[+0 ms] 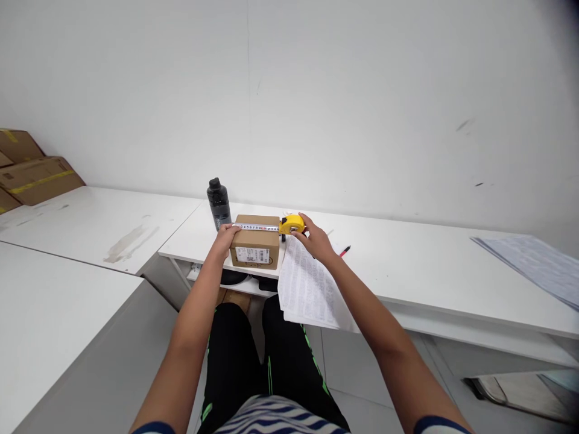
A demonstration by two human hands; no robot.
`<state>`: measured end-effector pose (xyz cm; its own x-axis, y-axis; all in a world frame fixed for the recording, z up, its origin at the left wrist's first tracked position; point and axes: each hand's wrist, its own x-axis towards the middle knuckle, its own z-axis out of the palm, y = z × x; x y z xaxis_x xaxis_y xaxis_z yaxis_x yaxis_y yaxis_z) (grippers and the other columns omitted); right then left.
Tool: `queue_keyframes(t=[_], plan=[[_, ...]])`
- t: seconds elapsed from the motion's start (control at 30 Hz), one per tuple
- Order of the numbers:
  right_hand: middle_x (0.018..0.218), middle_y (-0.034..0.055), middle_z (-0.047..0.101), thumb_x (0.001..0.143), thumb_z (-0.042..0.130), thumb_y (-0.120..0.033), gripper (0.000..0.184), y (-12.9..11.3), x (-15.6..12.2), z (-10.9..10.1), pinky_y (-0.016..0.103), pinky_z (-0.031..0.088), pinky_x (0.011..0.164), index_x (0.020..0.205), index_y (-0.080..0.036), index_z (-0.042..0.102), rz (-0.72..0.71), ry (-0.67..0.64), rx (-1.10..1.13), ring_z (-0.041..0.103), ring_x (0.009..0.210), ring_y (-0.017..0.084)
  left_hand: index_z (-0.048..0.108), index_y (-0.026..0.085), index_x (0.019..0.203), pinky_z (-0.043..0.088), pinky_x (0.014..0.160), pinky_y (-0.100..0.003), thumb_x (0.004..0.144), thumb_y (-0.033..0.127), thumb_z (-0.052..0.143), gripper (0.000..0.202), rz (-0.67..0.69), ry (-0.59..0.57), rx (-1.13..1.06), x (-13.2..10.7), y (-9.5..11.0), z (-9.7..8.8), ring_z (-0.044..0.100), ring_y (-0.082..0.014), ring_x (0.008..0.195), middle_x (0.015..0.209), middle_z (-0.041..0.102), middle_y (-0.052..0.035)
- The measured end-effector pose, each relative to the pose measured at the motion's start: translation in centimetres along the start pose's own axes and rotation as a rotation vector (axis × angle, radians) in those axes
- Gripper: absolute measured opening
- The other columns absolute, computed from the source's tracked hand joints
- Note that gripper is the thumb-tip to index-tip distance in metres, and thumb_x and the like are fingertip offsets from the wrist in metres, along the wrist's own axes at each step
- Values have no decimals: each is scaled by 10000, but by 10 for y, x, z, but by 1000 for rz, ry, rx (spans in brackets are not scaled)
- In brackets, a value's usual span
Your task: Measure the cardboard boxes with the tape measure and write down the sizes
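Observation:
A small cardboard box point(254, 242) with a white label point(252, 255) on its front stands at the edge of the white desk. Across its top lies the pulled-out blade point(260, 227) of a tape measure. My left hand point(224, 240) is at the box's left side, its fingers pressing the blade's end onto the top edge. At the right side of the box, my right hand point(314, 240) grips the yellow case of the tape measure point(292, 223), thumb in front and fingers behind. The blade's first marks are partly hidden by my left fingers.
A dark water bottle point(219, 204) stands behind the box on the left. Printed sheets point(310, 286) hang over the desk's front edge under my right forearm, with a red pen point(345, 250) beside them. More papers point(534, 262) lie far right. Cardboard boxes point(38, 181) are stacked far left.

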<state>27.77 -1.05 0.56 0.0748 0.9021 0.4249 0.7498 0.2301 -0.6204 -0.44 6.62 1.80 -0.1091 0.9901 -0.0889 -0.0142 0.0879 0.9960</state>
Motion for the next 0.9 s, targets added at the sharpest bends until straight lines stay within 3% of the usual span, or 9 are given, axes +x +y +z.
queue_keyframes(t=[0.2, 0.33, 0.4, 0.47, 0.53, 0.57, 0.63, 0.73, 0.9], plan=[[1332, 62, 632, 894, 571, -470, 574, -3, -4, -5, 401, 519, 882, 1421, -267, 463, -95, 40, -27, 663, 999, 241, 532, 180, 783, 463, 691, -287, 632, 216, 689, 220, 100, 94, 115, -4, 6, 3, 579, -164, 747, 767, 583, 4], [1199, 97, 692, 855, 613, -495, 496, -17, -15, -10, 406, 520, 828, 1258, -208, 575, -138, 119, -79, 678, 926, 259, 588, 173, 874, 495, 815, -313, 630, 204, 696, 269, 320, 75, 151, -5, 26, 2, 619, -171, 849, 881, 643, -17], [1087, 112, 716, 820, 637, -534, 544, -33, -26, -7, 391, 525, 752, 1231, -182, 580, -119, 154, -90, 679, 851, 262, 620, 172, 957, 501, 860, -335, 653, 245, 721, 329, 381, -63, 140, -5, 45, 5, 643, -182, 898, 952, 676, -40], [996, 105, 722, 802, 637, -572, 665, -54, -39, 0, 362, 520, 666, 1316, -167, 520, -88, 167, -73, 673, 769, 251, 656, 166, 1000, 511, 857, -359, 663, 303, 752, 376, 342, -321, 180, -2, 66, 14, 658, -199, 890, 953, 699, -60], [990, 94, 723, 821, 608, -576, 731, -78, -50, 13, 347, 519, 649, 1411, -178, 440, -78, 178, -64, 674, 754, 243, 690, 157, 992, 515, 838, -373, 655, 339, 774, 392, 290, -540, 272, 6, 82, 28, 659, -203, 848, 909, 710, -66], [1032, 99, 720, 840, 588, -559, 698, -91, -53, 21, 350, 524, 683, 1414, -190, 444, -84, 199, -75, 681, 800, 247, 703, 155, 978, 515, 835, -373, 652, 345, 776, 384, 288, -589, 326, 12, 87, 36, 656, -201, 833, 892, 713, -66], [1135, 113, 701, 876, 550, -515, 584, -114, -54, 37, 356, 524, 765, 1369, -204, 509, -109, 234, -116, 679, 933, 262, 718, 157, 953, 514, 823, -360, 692, 363, 732, 332, 329, -549, 468, 25, 89, 53, 651, -199, 824, 888, 717, -66], [1161, 122, 694, 892, 535, -522, 539, -140, -46, 56, 365, 518, 805, 1326, -205, 564, -79, 212, -167, 666, 997, 274, 715, 176, 944, 509, 813, -355, 817, 371, 571, 273, 411, -375, 762, 44, 79, 70, 653, -221, 878, 942, 724, -75], [1043, 106, 730, 835, 575, -657, 677, -159, -35, 72, 375, 527, 734, 1335, -202, 547, 56, 58, -201, 691, 906, 286, 683, 213, 854, 458, 886, -408, 836, 354, 528, 211, 434, -304, 1010, 58, 53, 66, 634, -279, 961, 975, 728, -92]])
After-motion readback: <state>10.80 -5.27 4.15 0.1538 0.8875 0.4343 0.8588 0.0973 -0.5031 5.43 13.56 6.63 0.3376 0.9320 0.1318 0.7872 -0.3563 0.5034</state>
